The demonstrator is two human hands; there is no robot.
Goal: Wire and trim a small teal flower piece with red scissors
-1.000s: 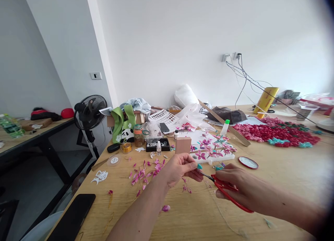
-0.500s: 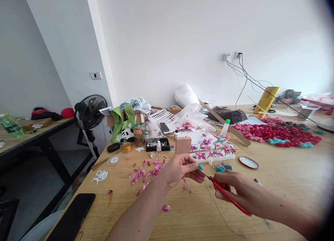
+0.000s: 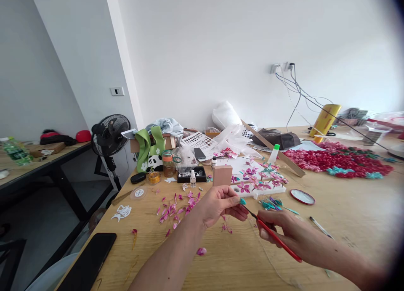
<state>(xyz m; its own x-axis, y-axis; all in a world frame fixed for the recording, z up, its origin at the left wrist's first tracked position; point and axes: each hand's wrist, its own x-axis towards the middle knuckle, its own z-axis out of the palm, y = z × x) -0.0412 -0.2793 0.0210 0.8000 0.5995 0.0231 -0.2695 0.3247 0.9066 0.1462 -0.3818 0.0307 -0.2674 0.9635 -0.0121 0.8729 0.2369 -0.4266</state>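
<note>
Phone (image 3: 86,263) flat, near left edge of surface (image 3: 233,265). Right hand (image 3: 282,228) gripping scissors (image 3: 288,249), tips by the teal piece (image 3: 243,201); contact unclear. Left hand (image 3: 222,205) pinching that piece, thumb against finger. Petals (image 3: 170,213) scattered to the left. Beyond: flowers (image 3: 255,183) over white block (image 3: 274,191); red-pink heap (image 3: 341,162), far right.

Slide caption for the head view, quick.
Left hand pinches a teal piece; right hand points red scissors at it, pink petals scattered on the table.
</note>
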